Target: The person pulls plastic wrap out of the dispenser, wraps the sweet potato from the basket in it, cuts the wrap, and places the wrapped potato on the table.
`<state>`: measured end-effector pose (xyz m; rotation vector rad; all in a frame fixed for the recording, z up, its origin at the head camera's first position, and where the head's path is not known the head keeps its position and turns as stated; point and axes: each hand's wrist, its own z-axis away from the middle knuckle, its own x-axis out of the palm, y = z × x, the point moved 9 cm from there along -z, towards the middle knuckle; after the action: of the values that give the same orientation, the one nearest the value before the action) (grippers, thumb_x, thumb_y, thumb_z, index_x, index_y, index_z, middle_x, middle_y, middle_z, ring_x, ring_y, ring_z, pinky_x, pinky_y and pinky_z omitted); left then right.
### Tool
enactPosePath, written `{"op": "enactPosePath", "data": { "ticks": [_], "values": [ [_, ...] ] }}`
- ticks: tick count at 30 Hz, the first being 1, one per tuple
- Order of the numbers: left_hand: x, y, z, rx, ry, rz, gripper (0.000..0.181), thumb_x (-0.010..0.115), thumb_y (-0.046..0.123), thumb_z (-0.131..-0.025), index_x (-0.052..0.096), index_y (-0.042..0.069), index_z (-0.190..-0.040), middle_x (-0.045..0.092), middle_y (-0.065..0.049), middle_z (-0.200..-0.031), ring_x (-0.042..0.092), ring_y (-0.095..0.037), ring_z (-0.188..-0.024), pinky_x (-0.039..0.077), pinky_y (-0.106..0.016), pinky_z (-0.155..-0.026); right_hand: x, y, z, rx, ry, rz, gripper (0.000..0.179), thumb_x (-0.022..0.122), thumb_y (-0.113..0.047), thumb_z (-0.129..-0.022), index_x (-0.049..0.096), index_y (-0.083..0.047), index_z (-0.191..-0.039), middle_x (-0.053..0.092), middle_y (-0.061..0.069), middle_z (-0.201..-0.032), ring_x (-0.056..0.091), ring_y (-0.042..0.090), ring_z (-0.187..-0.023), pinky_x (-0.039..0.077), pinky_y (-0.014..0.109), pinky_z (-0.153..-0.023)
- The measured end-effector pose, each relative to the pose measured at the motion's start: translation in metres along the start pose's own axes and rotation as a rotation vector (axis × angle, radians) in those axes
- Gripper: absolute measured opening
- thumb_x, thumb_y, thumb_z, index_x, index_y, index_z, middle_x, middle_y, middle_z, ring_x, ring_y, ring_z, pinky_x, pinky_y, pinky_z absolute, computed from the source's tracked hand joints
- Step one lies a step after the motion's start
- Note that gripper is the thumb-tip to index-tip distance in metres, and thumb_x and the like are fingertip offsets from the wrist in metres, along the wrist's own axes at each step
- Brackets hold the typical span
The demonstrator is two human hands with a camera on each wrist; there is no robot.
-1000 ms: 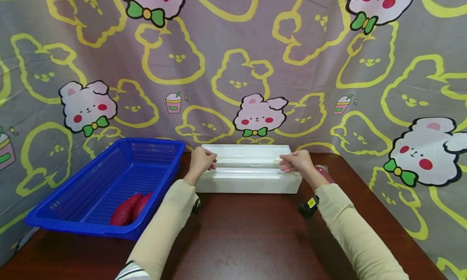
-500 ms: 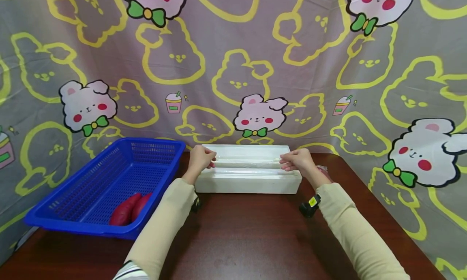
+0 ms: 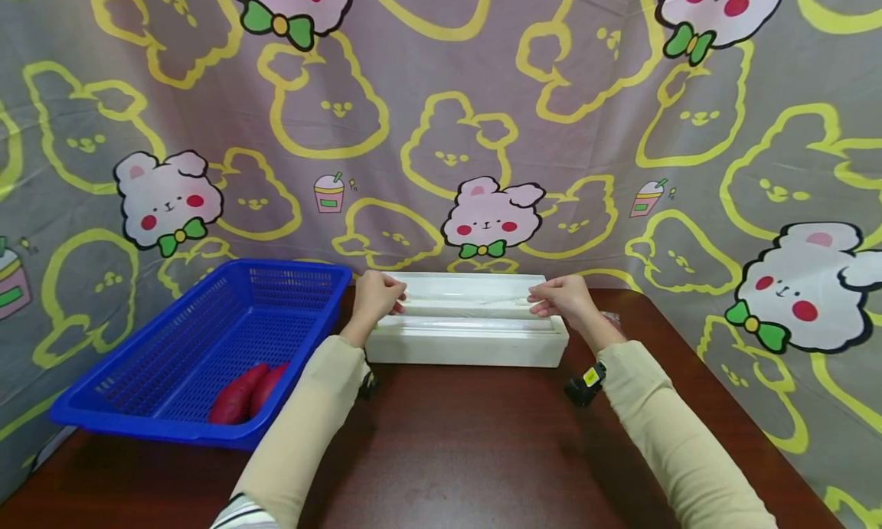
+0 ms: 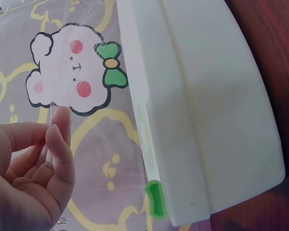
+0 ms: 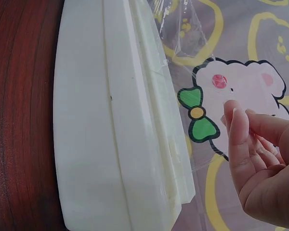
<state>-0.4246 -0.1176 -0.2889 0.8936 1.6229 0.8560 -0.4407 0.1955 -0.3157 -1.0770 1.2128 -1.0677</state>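
Note:
A long white cling film dispenser [image 3: 468,351] lies across the back of the table with its lid raised. My left hand [image 3: 374,303] and right hand [image 3: 566,303] are above its two ends, each pinching an edge of thin clear film between thumb and fingers. Between them the cling film [image 5: 190,41] spans, stretched and faintly wrinkled. In the left wrist view my left hand [image 4: 36,173] has thumb and fingertip together at the film's edge, and a green slider [image 4: 155,199] shows at the dispenser's end. My right hand [image 5: 262,159] pinches likewise in the right wrist view.
A blue plastic basket [image 3: 158,429] stands at the left, holding red sweet potatoes [image 3: 237,395]. Behind my right wrist, a reddish thing in clear wrap [image 3: 612,319] is mostly hidden. A patterned cloth [image 3: 482,70] hangs close behind the dispenser. Brown tabletop [image 3: 468,452] stretches in front.
Both hands have risen slightly, and the left has drifted a little left, still pinching the film. The dispenser has shifted very slightly left. The basket has not moved.

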Motion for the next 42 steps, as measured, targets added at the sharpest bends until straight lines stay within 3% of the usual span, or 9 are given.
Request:
{"op": "enactPosePath", "data": {
  "ticks": [9, 24, 29, 35, 42],
  "values": [
    [-0.003, 0.003, 0.001, 0.005, 0.003, -0.01, 0.019, 0.059, 0.008, -0.083, 0.067, -0.009, -0.086, 0.065, -0.015, -0.069, 0.058, -0.012, -0.044, 0.051, -0.032, -0.051, -0.001, -0.008, -0.001, -0.022, 0.021, -0.007, 0.032, 0.057, -0.002, -0.086, 0.05, 0.021, -0.106, 0.065, 0.011, -0.069, 0.061, 0.014, -0.05, 0.052, 0.028, -0.053],
    [-0.009, 0.014, 0.007, 0.041, 0.015, -0.024, 0.019, 0.057, 0.008, -0.083, 0.068, -0.006, -0.081, 0.065, -0.021, -0.076, 0.059, -0.014, -0.046, 0.051, -0.03, -0.049, -0.003, -0.015, -0.005, -0.07, 0.056, -0.025, 0.032, 0.056, -0.001, -0.086, 0.049, 0.022, -0.106, 0.063, 0.006, -0.066, 0.062, 0.014, -0.052, 0.052, 0.028, -0.055],
    [-0.01, 0.017, 0.007, 0.059, 0.022, -0.028, 0.02, 0.054, 0.007, -0.081, 0.069, -0.007, -0.082, 0.065, -0.019, -0.074, 0.061, -0.018, -0.049, 0.052, -0.034, -0.052, -0.005, -0.018, -0.007, -0.098, 0.069, -0.007, 0.029, 0.055, -0.001, -0.087, 0.051, 0.022, -0.104, 0.063, 0.007, -0.066, 0.063, 0.014, -0.055, 0.052, 0.031, -0.059],
    [-0.013, 0.021, 0.008, 0.087, 0.034, -0.029, 0.02, 0.053, 0.006, -0.08, 0.069, -0.008, -0.081, 0.065, -0.014, -0.068, 0.062, -0.021, -0.05, 0.05, -0.03, -0.048, -0.006, -0.024, -0.007, -0.122, 0.098, 0.022, 0.029, 0.057, -0.004, -0.086, 0.053, 0.02, -0.103, 0.063, 0.006, -0.067, 0.063, 0.014, -0.058, 0.05, 0.039, -0.069],
    [-0.015, 0.025, 0.009, 0.109, 0.053, -0.019, 0.021, 0.053, 0.006, -0.081, 0.069, -0.007, -0.082, 0.065, -0.019, -0.073, 0.062, -0.023, -0.051, 0.05, -0.029, -0.047, -0.007, -0.029, -0.007, -0.148, 0.121, 0.012, 0.029, 0.057, -0.002, -0.086, 0.054, 0.02, -0.102, 0.064, 0.006, -0.068, 0.064, 0.014, -0.061, 0.046, 0.045, -0.076]
  ]
}}
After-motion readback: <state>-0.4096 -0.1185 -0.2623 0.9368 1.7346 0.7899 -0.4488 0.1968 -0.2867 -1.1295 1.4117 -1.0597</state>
